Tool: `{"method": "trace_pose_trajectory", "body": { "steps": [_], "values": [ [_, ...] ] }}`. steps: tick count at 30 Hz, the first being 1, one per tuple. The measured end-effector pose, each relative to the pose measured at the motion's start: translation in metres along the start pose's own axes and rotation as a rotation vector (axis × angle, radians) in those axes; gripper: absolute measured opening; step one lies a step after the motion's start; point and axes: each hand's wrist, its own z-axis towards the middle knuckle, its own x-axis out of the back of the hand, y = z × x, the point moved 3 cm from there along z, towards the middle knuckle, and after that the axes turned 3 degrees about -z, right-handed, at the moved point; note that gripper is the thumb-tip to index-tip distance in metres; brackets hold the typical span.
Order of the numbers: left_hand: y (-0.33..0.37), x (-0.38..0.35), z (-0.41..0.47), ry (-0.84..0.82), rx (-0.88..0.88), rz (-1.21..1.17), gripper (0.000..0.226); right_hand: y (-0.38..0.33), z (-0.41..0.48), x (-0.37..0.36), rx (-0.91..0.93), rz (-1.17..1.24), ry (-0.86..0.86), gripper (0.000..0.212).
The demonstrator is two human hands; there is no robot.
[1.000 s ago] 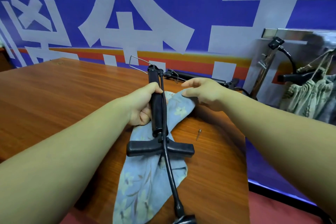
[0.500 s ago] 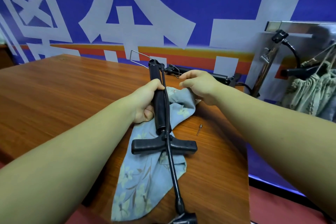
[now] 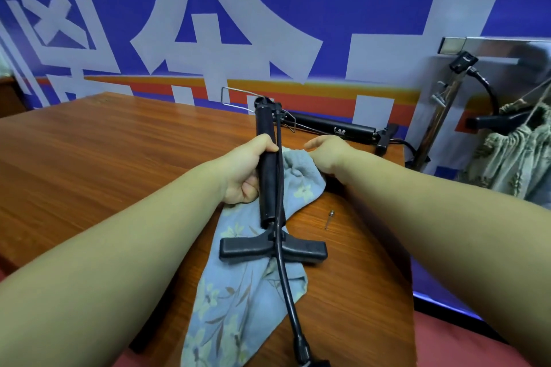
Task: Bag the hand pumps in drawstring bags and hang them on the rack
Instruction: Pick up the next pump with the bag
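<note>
My left hand [image 3: 243, 171] grips the barrel of a black hand pump [image 3: 268, 170], which lies lengthwise above the table with its T-handle [image 3: 272, 250] toward me and its hose trailing off the near edge. Under the pump lies a light blue floral drawstring bag [image 3: 238, 301]. My right hand [image 3: 326, 152] pinches the bag's far end just right of the barrel. A second black pump [image 3: 334, 129] lies at the table's far edge. At the right, a metal rack [image 3: 447, 98] holds a green floral bag [image 3: 515, 158] with a pump handle sticking out.
The wooden table [image 3: 119, 158] ends at a right edge close to the rack. A small metal needle [image 3: 329, 217] lies on it right of the bag. A blue and white banner wall [image 3: 268, 24] stands behind the table.
The right hand has dropped lower onto the bag's far end, its fingers now closed on the cloth. The left hand keeps its hold on the pump barrel.
</note>
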Motion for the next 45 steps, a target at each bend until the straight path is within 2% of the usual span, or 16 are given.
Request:
{"method": "trace_pose_trajectory", "body": {
  "steps": [7, 12, 21, 27, 31, 36, 45],
  "values": [
    [-0.003, -0.001, 0.005, 0.153, -0.074, -0.065, 0.029, 0.014, 0.004, 0.007, -0.069, 0.626, 0.007, 0.011],
    [0.011, 0.012, -0.015, 0.298, -0.182, -0.153, 0.026, -0.006, -0.005, 0.019, -0.008, 0.722, 0.044, 0.022],
    [0.03, 0.054, -0.042, 0.516, -0.344, -0.156, 0.037, -0.105, -0.031, 0.073, 0.259, 0.943, 0.185, 0.02],
    [0.047, 0.067, -0.058, 0.677, -0.396, -0.172, 0.04, -0.139, -0.045, 0.105, 0.298, 1.102, 0.126, 0.027],
    [0.052, 0.072, -0.062, 0.709, -0.41, -0.225, 0.04, -0.157, -0.056, 0.133, 0.342, 1.218, 0.155, 0.032],
    [0.059, 0.063, -0.064, 0.69, -0.442, -0.263, 0.038, -0.151, -0.07, 0.16, 0.403, 1.134, 0.256, 0.037],
    [0.094, 0.022, -0.085, 0.567, -0.555, -0.229, 0.037, -0.132, -0.109, 0.183, 0.438, 0.988, 0.287, 0.02]
  ]
}}
